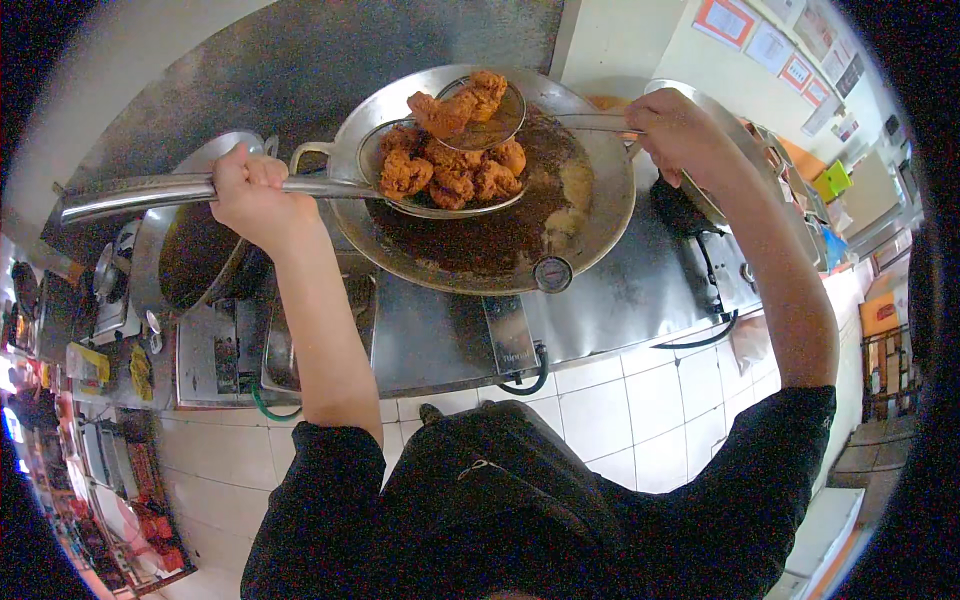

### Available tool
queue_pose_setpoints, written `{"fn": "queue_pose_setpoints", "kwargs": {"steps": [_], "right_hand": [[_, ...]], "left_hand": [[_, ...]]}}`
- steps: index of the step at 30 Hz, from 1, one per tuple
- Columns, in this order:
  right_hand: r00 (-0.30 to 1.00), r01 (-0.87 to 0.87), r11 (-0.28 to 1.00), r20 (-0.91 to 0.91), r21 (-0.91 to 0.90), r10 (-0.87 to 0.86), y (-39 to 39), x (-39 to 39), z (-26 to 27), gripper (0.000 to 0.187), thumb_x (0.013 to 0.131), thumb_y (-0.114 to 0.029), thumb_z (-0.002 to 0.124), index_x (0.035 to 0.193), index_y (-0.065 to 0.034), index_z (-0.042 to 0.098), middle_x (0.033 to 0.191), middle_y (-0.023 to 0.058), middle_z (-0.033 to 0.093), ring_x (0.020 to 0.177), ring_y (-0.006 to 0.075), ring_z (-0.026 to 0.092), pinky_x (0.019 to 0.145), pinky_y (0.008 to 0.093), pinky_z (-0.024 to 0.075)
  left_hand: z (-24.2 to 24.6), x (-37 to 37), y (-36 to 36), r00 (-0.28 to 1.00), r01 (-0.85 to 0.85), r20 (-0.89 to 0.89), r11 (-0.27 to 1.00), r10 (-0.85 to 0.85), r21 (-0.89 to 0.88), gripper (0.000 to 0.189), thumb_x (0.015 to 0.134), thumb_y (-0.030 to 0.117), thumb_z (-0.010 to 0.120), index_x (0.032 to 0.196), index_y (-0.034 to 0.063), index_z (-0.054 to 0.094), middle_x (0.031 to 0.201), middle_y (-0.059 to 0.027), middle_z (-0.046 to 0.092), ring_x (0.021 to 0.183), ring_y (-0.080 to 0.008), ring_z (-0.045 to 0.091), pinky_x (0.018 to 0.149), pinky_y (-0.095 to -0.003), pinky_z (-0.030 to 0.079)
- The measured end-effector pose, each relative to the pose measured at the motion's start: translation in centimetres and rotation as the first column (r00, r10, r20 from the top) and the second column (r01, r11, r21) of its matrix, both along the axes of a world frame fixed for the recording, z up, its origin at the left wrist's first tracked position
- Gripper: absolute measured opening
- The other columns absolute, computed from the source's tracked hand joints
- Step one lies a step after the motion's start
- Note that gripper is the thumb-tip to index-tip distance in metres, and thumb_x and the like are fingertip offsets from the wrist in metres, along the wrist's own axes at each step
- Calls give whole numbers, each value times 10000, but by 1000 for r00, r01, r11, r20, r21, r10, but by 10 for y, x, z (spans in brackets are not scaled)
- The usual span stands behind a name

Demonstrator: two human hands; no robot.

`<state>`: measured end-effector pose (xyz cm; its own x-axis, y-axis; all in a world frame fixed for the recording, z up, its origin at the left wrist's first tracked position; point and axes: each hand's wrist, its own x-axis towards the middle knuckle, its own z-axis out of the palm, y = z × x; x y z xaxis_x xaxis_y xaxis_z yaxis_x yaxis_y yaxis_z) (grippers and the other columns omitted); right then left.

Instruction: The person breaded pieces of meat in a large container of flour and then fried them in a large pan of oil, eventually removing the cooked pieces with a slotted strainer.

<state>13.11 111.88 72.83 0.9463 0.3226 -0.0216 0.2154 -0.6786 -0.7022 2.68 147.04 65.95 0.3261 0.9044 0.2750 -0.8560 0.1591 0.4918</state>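
My left hand (262, 191) grips the long metal handle (142, 195) of a large strainer (450, 213). Several browned pieces of fried chicken (454, 184) lie in that strainer, above a wide metal wok (611, 225) of dark oil (465, 244). In my right hand (667, 127) is the thin handle of a smaller skimmer (499, 135). It carries more fried chicken (465, 101) and overlaps the far side of the large strainer. A round dial thermometer (553, 274) sits at the wok's near rim.
Another wok of dark liquid (199, 247) stands to the left, with a metal tray (360, 300) near it. A large pan (697, 199) is on the right. The steel counter (600, 322) has hoses at its front edge, above a white tiled floor (600, 390).
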Motion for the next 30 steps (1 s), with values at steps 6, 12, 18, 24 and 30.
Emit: {"fn": "queue_pose_setpoints", "kwargs": {"steps": [6,12,18,24,30], "right_hand": [[969,-62,961,213,-268,122,9,9,-15,262,913,-176,460,870,52,580,533,42,473,328,128,421,288,283,358],[880,-71,960,437,-272,188,20,-6,-29,277,926,-155,415,873,69,569,563,135,553,341,213,514,319,336,427],[931,-58,962,334,-267,149,16,-15,-40,287,928,-158,401,870,72,562,542,106,527,351,209,518,322,334,438],[999,4,1000,37,20,-4,-7,-3,-54,274,913,-197,463,820,32,580,463,24,434,312,151,423,292,291,370],[951,-200,980,243,3,193,-21,-16,-42,299,921,-217,461,799,28,580,456,11,413,312,119,413,284,270,352]], "left_hand": [[0,7,-6,999,-18,-28,999,17,-28,243,773,62,553,596,111,394,488,48,278,417,-74,252,440,-247,226],[1,8,-7,997,-64,-36,997,62,-32,207,771,60,554,625,94,413,496,45,278,425,-73,252,453,-250,224],[-1,9,-4,998,-53,-22,998,53,-29,218,764,71,569,622,102,407,498,44,274,428,-75,252,454,-250,223],[-3,6,3,997,-70,-37,996,68,-47,241,760,94,582,603,111,401,502,46,267,438,-77,258,457,-250,220],[-3,2,6,998,-59,-18,997,58,-58,265,762,78,574,587,125,380,505,49,256,431,-78,241,456,-251,212]]}}
